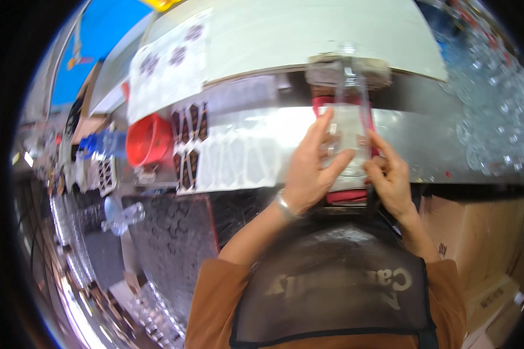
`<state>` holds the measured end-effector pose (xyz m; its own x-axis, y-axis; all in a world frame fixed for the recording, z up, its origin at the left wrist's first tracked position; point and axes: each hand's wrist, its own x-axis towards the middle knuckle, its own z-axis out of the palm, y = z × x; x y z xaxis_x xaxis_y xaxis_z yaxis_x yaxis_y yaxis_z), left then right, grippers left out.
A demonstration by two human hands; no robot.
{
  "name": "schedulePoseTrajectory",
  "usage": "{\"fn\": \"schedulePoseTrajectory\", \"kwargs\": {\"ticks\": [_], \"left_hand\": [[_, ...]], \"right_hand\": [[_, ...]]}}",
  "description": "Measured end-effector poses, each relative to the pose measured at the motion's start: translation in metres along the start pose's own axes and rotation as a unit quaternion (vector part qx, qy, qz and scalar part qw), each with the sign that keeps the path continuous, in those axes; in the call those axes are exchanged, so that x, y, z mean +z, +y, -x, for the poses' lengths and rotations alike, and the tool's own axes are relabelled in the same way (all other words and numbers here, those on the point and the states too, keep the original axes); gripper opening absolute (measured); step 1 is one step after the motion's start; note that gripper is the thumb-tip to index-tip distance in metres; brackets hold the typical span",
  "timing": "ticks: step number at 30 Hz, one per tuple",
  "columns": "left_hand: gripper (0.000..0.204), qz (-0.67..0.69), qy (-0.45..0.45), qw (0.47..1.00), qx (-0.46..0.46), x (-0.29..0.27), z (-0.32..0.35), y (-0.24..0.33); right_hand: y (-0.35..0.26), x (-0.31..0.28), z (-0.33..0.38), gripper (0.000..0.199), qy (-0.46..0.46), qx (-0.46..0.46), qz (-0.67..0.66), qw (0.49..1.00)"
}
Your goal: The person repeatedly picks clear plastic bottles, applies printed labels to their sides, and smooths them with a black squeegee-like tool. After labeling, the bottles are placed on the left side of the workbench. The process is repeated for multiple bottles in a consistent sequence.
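A clear, long-necked bottle (350, 128) lies before us, neck away, over a shiny grey metal worktop (428, 142). Our bare left hand (310, 173) spreads loose fingers along its left; our bare right hand (393, 181) bends its fingers at its right, whether gripping we cannot tell.

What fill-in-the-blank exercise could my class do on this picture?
Between the left hand and right hand lies a clear ____.
The silver band is worn on the person's ____ side.
The tub nearest the left hand is coloured ____.
The boxes at lower right are made of ____.

Missing words: bottle; left; red; cardboard.
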<state>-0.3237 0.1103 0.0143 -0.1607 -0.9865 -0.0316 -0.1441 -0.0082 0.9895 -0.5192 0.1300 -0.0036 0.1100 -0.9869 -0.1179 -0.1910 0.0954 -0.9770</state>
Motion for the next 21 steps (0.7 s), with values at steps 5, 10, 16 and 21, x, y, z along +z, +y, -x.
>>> {"fn": "schedulePoseTrajectory", "kwargs": {"ticks": [5,10,16,21], "left_hand": [[0.05,-0.251,0.177,0.937,0.167,-0.063,0.04,-0.047],[0.05,-0.502,0.314,0.796,0.123,-0.2,0.113,-0.12],[0.069,-0.592,0.212,0.772,0.092,-0.212,0.154,-0.134],[0.059,-0.624,0.247,0.736,0.086,-0.229,0.156,-0.139]], "right_hand": [[0.024,-0.018,0.004,0.043,0.014,-0.035,-0.1,0.994],[0.029,-0.039,0.0,0.032,0.094,-0.002,-0.08,0.992],[0.03,-0.04,-0.007,0.028,0.11,-0.016,-0.095,0.989],[0.028,-0.037,-0.007,0.025,0.104,-0.019,-0.083,0.991]]}}
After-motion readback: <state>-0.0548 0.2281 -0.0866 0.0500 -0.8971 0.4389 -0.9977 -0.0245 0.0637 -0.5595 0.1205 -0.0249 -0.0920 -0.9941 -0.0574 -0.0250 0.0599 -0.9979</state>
